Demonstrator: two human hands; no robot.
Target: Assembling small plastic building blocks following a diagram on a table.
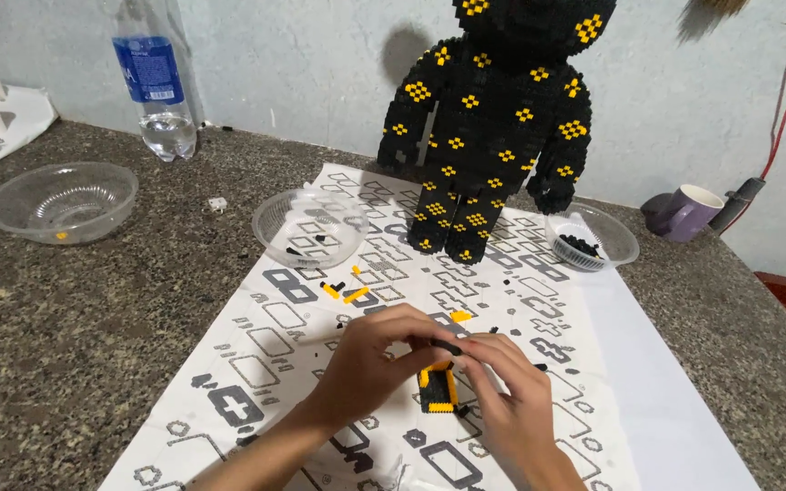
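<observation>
Standing by the speckled stone counter (75, 309), I see a person's two hands meeting over a printed instruction sheet (266, 345) spread across it. The left hand (370, 359) has its fingers curled in, thumb and forefinger pinched on a small black brick piece (445, 345), and the right hand (511, 391) closes on the same piece from the other side, its fingertips touching those of the left. Just below the fingers, flat on the sheet, lies a small black-and-yellow brick assembly (438, 389). A few loose yellow and black bricks (343, 293) are scattered on the paper a little farther up. Behind them stands a tall black brick figure (493, 118) dotted with yellow patterns, upright on the sheet. To its left sits a clear plastic bowl (309, 227) with a few dark bits in it; to its right a smaller clear bowl (593, 238) holds a heap of black pieces. Farther left are another clear bowl (61, 200) and a water bottle (156, 77); a purple mug (684, 214) rests at the far right.
</observation>
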